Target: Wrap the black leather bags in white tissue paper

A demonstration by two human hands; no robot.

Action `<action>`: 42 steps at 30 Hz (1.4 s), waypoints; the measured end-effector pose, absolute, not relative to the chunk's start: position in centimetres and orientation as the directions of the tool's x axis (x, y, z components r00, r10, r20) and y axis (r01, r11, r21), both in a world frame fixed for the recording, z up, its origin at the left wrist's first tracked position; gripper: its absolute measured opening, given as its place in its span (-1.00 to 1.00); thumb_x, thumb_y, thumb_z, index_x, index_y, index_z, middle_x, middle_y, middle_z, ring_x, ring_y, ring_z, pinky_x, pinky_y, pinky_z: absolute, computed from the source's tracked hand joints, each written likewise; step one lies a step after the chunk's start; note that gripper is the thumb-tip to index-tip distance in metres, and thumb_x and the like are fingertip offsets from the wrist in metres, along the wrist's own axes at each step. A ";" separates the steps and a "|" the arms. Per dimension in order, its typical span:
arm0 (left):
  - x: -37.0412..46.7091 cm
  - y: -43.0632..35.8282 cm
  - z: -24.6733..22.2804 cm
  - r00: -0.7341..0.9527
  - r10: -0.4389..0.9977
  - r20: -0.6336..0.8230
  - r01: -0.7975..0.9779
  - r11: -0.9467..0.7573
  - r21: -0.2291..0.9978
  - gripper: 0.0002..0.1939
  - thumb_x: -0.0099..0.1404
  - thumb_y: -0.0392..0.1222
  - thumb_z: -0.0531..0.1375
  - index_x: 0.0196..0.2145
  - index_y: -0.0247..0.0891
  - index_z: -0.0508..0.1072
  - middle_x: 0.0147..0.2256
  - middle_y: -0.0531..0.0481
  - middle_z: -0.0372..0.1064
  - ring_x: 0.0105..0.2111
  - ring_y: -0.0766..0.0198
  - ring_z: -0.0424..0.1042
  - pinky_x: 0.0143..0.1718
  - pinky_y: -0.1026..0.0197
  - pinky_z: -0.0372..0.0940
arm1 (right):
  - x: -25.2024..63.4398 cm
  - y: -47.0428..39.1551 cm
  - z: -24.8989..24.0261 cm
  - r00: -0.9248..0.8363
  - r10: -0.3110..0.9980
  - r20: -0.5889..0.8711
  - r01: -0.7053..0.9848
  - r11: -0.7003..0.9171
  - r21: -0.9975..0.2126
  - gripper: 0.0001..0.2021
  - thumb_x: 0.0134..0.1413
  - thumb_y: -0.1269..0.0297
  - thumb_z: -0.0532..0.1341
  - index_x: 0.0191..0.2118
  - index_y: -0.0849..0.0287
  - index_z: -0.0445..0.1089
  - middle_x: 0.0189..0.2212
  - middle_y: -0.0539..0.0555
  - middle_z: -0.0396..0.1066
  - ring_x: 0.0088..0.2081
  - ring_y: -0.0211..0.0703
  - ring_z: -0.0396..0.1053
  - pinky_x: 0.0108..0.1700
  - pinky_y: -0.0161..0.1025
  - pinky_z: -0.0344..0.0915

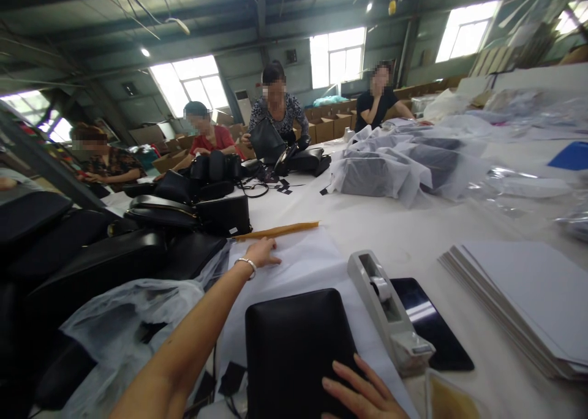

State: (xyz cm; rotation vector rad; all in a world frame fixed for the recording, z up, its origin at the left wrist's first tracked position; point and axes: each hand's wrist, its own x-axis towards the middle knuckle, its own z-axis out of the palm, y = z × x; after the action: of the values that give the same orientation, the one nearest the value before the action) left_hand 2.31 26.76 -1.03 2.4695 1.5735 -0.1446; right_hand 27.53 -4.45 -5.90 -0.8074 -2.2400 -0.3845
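A black bag (298, 339) lies flat at the near middle, on a big sheet of white paper (316, 260). The right hand (367, 397) rests on the bag's near right part, its fingers spread over the leather, so most of the bag lies left of and beyond the fingertips. The left hand (263, 253), with a bracelet (248, 266) at the wrist, reaches past the bag to the far part of the paper, thumb apart from the fingers, just short of a brown strip (280, 230) along the far edge. Right of the paper I see a tape dispenser (390, 315), a dark tablet (432, 321) beside it, then a stack of white boards (537, 296). Left lie a clear plastic bag (133, 315) and a heap of black bags (105, 260). Across the table (294, 207), a co-worker in a patterned top (289, 113) handles another dark bag (267, 140).
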 end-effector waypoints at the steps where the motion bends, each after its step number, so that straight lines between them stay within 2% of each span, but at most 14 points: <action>1: 2.0 26.5 -1.0 0.414 0.892 -0.184 0.909 -0.395 0.128 -0.66 0.36 -0.06 0.20 0.00 -0.29 0.40 -0.01 -0.13 0.39 -0.08 0.12 0.44 -0.06 -0.05 0.39 | 27.7 -4.5 -5.6 -0.587 0.422 0.691 0.621 0.783 0.050 -0.71 0.33 0.27 0.16 0.11 -0.15 0.41 0.05 -0.14 0.45 0.15 -0.18 0.32 0.31 -0.15 0.06; 5: 0.8 25.4 0.6 0.414 0.906 -0.088 0.899 -0.392 0.195 -0.72 0.35 -0.04 0.20 -0.12 -0.31 0.46 -0.16 -0.07 0.46 -0.21 0.20 0.47 -0.15 0.04 0.41 | 28.2 -4.9 -5.7 -0.637 0.436 0.635 0.583 0.812 0.027 -0.70 0.29 0.25 0.21 0.12 -0.06 0.41 0.17 -0.02 0.34 0.26 -0.05 0.16 0.31 -0.02 0.07; 8: 0.1 23.8 3.4 0.422 0.902 0.089 0.866 -0.430 0.253 -0.76 0.34 -0.04 0.20 -0.25 -0.27 0.53 -0.24 -0.05 0.50 -0.23 0.20 0.48 -0.13 0.14 0.36 | 28.0 -5.3 -6.1 -0.623 0.459 0.634 0.583 0.813 -0.015 -0.66 0.31 0.37 0.15 0.14 -0.01 0.39 0.20 0.05 0.31 0.29 0.01 0.11 0.29 0.06 0.11; 13: -1.2 17.8 7.9 0.445 0.826 0.347 0.775 -0.549 0.313 -0.71 0.37 0.03 0.15 -0.20 -0.17 0.57 -0.15 -0.02 0.49 -0.21 0.25 0.48 -0.11 0.26 0.32 | 27.6 -6.0 -5.7 -0.585 0.539 0.606 0.599 0.791 -0.125 -0.53 0.25 0.59 0.04 0.14 0.00 0.39 0.22 0.06 0.29 0.32 -0.04 0.05 0.29 0.09 0.11; 15: -1.8 14.8 8.5 0.479 0.763 0.434 0.722 -0.624 0.299 -0.72 0.36 0.04 0.15 -0.20 -0.14 0.58 -0.16 0.00 0.50 -0.22 0.27 0.48 -0.14 0.27 0.33 | 27.6 -6.1 -5.5 -0.583 0.541 0.606 0.600 0.790 -0.128 -0.49 0.23 0.65 0.02 0.14 0.00 0.38 0.22 0.06 0.29 0.32 -0.05 0.04 0.29 0.09 0.11; 18: -2.6 10.6 8.2 0.564 0.625 0.540 0.644 -0.742 0.186 -0.77 0.38 -0.01 0.15 -0.19 -0.09 0.58 -0.20 0.01 0.50 -0.24 0.29 0.48 -0.19 0.28 0.35 | 27.5 -6.0 -5.5 -0.580 0.550 0.600 0.609 0.782 -0.128 -0.46 0.21 0.67 0.01 0.17 0.02 0.36 0.22 0.08 0.29 0.33 -0.03 0.04 0.28 0.14 0.12; 26: -3.4 2.6 4.7 0.739 0.460 0.492 0.559 -0.826 -0.068 -0.76 0.42 -0.32 0.07 -0.09 -0.10 0.48 -0.23 0.00 0.49 -0.29 0.31 0.44 -0.29 0.29 0.35 | 27.3 -5.5 -4.4 -0.603 0.588 0.539 0.636 0.762 -0.120 -0.42 0.13 0.70 0.00 0.15 0.03 0.37 0.20 0.09 0.31 0.32 -0.04 0.06 0.25 0.12 0.21; 28: -3.4 1.0 3.5 0.773 0.436 0.461 0.536 -0.837 -0.109 -0.75 0.41 -0.35 0.06 -0.07 -0.13 0.46 -0.21 -0.02 0.49 -0.29 0.28 0.44 -0.28 0.26 0.36 | 27.4 -6.6 -3.4 -0.605 0.601 0.522 0.644 0.755 -0.125 -0.51 0.17 0.64 0.06 0.13 0.07 0.39 0.17 0.12 0.34 0.27 -0.03 0.17 0.24 0.09 0.24; 30: -3.4 -0.3 2.2 0.789 0.421 0.447 0.522 -0.843 -0.129 -0.76 0.41 -0.36 0.06 -0.07 -0.18 0.44 -0.21 -0.03 0.49 -0.30 0.27 0.44 -0.28 0.25 0.38 | 27.4 -8.0 -2.3 -0.569 0.584 0.579 0.641 0.756 -0.132 -0.60 0.21 0.56 0.13 0.11 0.11 0.40 0.09 0.14 0.43 0.17 -0.09 0.32 0.23 0.01 0.26; 32: -3.2 -1.3 1.1 0.789 0.422 0.447 0.525 -0.841 -0.133 -0.78 0.41 -0.36 0.05 -0.07 -0.21 0.42 -0.20 -0.04 0.49 -0.30 0.26 0.44 -0.27 0.24 0.39 | 27.1 -9.0 -1.2 -0.517 0.553 0.653 0.658 0.745 -0.110 -0.60 0.23 0.55 0.16 0.14 0.11 0.37 0.05 0.11 0.47 0.12 -0.15 0.37 0.25 -0.06 0.25; 34: -2.9 -1.9 0.4 0.774 0.431 0.463 0.543 -0.829 -0.136 -0.77 0.42 -0.36 0.03 -0.06 -0.22 0.42 -0.19 -0.06 0.48 -0.29 0.26 0.45 -0.26 0.23 0.39 | 26.5 -9.0 -0.3 -0.507 0.560 0.655 0.705 0.707 -0.060 -0.51 0.23 0.60 0.11 0.22 0.08 0.30 0.11 0.09 0.41 0.20 -0.12 0.28 0.30 -0.02 0.17; 38: -2.4 -2.4 -0.4 0.759 0.443 0.478 0.572 -0.803 -0.164 -0.76 0.43 -0.34 0.01 -0.03 -0.22 0.40 -0.18 -0.08 0.48 -0.27 0.23 0.45 -0.24 0.20 0.39 | 25.2 -6.4 0.2 -0.589 0.639 0.495 0.739 0.673 0.011 -0.42 0.19 0.65 0.02 0.28 0.11 0.20 0.29 0.10 0.16 0.35 0.02 0.00 0.36 0.16 0.01; 40: -2.3 -2.6 -0.5 0.763 0.441 0.472 0.572 -0.801 -0.176 -0.75 0.43 -0.34 0.02 -0.02 -0.24 0.40 -0.16 -0.09 0.48 -0.26 0.22 0.45 -0.24 0.19 0.39 | 25.0 -4.7 -0.3 -0.625 0.638 0.450 0.719 0.695 0.014 -0.46 0.20 0.64 0.01 0.26 0.17 0.24 0.29 0.12 0.16 0.34 0.04 0.02 0.34 0.15 0.06; 42: -2.2 -2.8 -0.4 0.765 0.446 0.465 0.576 -0.796 -0.185 -0.76 0.42 -0.35 0.03 -0.02 -0.26 0.41 -0.17 -0.10 0.48 -0.26 0.20 0.45 -0.25 0.17 0.38 | 25.2 -3.6 -1.0 -0.652 0.601 0.462 0.686 0.728 0.021 -0.53 0.24 0.62 -0.01 0.19 0.21 0.32 0.22 0.14 0.28 0.29 0.01 0.14 0.30 0.10 0.16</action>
State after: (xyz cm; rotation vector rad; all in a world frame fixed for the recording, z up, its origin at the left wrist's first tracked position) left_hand -2.18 -2.82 -0.42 3.2481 0.9688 0.7127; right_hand 25.16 -3.55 -1.04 -0.9862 -2.5030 -0.2690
